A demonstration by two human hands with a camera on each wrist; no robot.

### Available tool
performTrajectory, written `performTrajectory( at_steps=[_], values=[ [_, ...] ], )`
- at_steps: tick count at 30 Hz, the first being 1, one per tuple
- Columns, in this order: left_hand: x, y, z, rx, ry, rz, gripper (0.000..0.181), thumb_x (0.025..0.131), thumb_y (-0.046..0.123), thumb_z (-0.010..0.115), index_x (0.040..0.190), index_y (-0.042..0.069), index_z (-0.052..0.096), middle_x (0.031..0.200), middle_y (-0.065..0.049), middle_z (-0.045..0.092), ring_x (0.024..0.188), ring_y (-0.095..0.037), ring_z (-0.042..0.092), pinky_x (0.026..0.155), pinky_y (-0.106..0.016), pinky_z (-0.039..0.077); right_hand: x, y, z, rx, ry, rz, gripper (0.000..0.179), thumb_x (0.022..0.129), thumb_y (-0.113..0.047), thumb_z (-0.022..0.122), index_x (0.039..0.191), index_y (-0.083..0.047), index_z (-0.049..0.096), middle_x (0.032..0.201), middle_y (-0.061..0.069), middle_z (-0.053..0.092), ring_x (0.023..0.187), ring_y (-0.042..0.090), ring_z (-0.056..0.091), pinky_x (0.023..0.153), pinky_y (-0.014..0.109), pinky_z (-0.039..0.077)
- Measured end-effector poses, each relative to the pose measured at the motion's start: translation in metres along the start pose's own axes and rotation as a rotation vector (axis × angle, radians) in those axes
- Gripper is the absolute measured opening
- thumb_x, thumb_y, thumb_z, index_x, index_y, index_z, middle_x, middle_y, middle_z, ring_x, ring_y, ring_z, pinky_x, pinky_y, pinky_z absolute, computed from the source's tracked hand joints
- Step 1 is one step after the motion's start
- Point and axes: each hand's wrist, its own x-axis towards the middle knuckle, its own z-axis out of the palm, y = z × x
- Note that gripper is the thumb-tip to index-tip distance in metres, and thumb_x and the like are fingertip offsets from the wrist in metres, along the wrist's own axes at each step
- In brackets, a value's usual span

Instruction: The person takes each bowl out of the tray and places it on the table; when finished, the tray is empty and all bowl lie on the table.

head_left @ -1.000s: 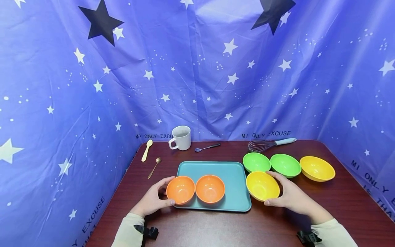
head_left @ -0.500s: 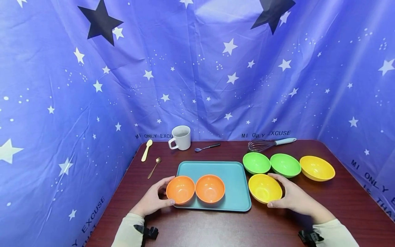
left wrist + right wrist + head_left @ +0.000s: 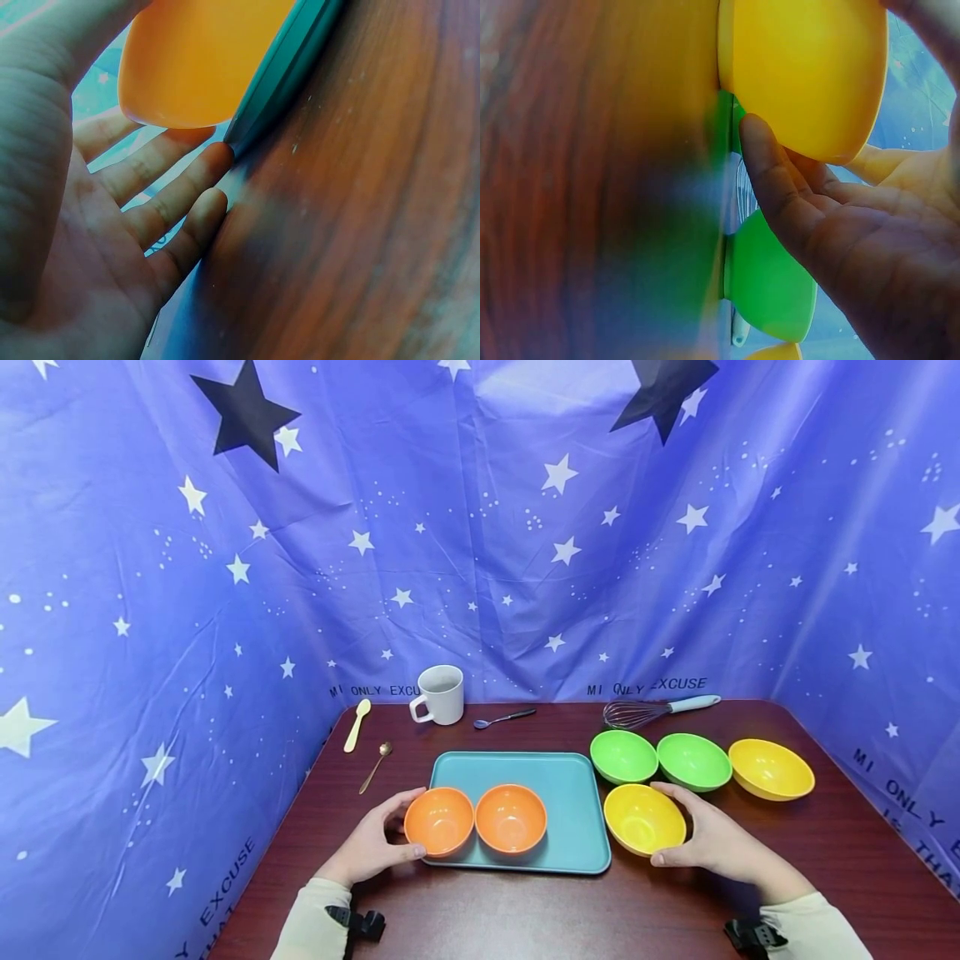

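My left hand (image 3: 375,839) holds the left side of an orange bowl (image 3: 439,822), its thumb at the near side and fingers at the far side. That bowl sits at the left end of a teal tray (image 3: 573,818), beside a second orange bowl (image 3: 512,820). To the tray's right, my right hand (image 3: 708,835) grips a yellow bowl (image 3: 643,818) from its right. In the right wrist view, this yellow bowl (image 3: 810,67) stands on the table, with fingers against its side. The left wrist view shows fingertips near the tray's edge, under the orange bowl (image 3: 202,60).
Two green bowls (image 3: 623,757) and another yellow bowl (image 3: 771,769) line up behind the right hand, with a whisk (image 3: 660,711) beyond. A white mug (image 3: 442,696), a dark-handled spoon (image 3: 504,719), a pale yellow spoon (image 3: 357,725) and a gold spoon (image 3: 375,767) lie farther left.
Between the first frame and the second, my right hand shifted the yellow bowl slightly right and nearer, away from the tray. Since then it has stayed still. My left hand has not moved.
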Motion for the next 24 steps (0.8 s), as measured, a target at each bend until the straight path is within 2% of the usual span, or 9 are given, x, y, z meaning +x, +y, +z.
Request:
performTrajectory(
  at_steps=[3,7,9,14,17,22,24],
  values=[
    [0.000,0.000,0.000,0.003,-0.003,0.003,0.085,0.083,0.028,0.090,0.157,0.020,0.048,0.134,0.000,0.066,0.107,-0.018,0.067,0.092,-0.032,0.054,0.000,0.000,0.000,0.002,-0.009,0.007,0.108,0.072,-0.042,0.097,0.156,-0.003,0.041,0.149,0.021,0.053,0.130,0.036,0.052,0.097,0.036,0.048],
    [0.000,0.000,-0.001,0.004,-0.007,-0.007,0.086,0.083,0.029,0.091,0.157,0.021,0.048,0.133,0.002,0.066,0.107,-0.019,0.067,0.093,-0.032,0.054,-0.001,-0.003,0.000,0.001,-0.018,0.010,0.108,0.074,-0.041,0.095,0.157,-0.001,0.038,0.152,0.025,0.050,0.132,0.041,0.051,0.100,0.048,0.048],
    [0.000,0.001,-0.001,0.006,-0.007,-0.015,0.086,0.083,0.029,0.091,0.157,0.023,0.047,0.134,0.003,0.066,0.107,-0.019,0.067,0.093,-0.032,0.054,-0.001,-0.006,-0.002,0.000,-0.011,0.002,0.107,0.075,-0.040,0.095,0.157,0.001,0.038,0.152,0.026,0.049,0.133,0.042,0.051,0.100,0.049,0.048],
    [0.001,0.002,0.000,0.002,-0.005,-0.027,0.086,0.082,0.030,0.091,0.156,0.026,0.048,0.134,0.007,0.065,0.108,-0.019,0.067,0.093,-0.033,0.054,0.000,-0.014,-0.007,0.056,0.022,-0.049,0.100,0.079,-0.032,0.094,0.155,0.005,0.039,0.149,0.026,0.052,0.129,0.042,0.056,0.095,0.031,0.051],
    [0.001,0.001,0.000,0.009,-0.004,-0.028,0.086,0.082,0.030,0.092,0.156,0.024,0.048,0.134,0.008,0.065,0.108,-0.019,0.067,0.093,-0.033,0.054,0.001,-0.019,-0.010,0.087,0.044,-0.078,0.097,0.081,-0.028,0.093,0.154,0.007,0.039,0.145,0.027,0.054,0.127,0.043,0.057,0.096,0.025,0.050],
    [0.002,0.002,0.000,0.019,-0.001,-0.029,0.088,0.081,0.031,0.092,0.156,0.023,0.048,0.133,0.010,0.065,0.107,-0.018,0.067,0.093,-0.033,0.054,0.007,-0.030,-0.012,0.090,0.057,-0.094,0.094,0.083,-0.026,0.091,0.154,0.008,0.039,0.147,0.029,0.051,0.129,0.046,0.054,0.099,0.023,0.047],
    [0.001,0.002,0.000,0.018,0.000,-0.029,0.088,0.081,0.031,0.092,0.157,0.023,0.048,0.132,0.011,0.065,0.107,-0.018,0.067,0.093,-0.033,0.054,0.010,-0.036,-0.013,0.042,0.065,-0.086,0.096,0.083,-0.031,0.091,0.155,0.007,0.039,0.148,0.029,0.050,0.131,0.046,0.051,0.103,0.032,0.047]
  ],
)
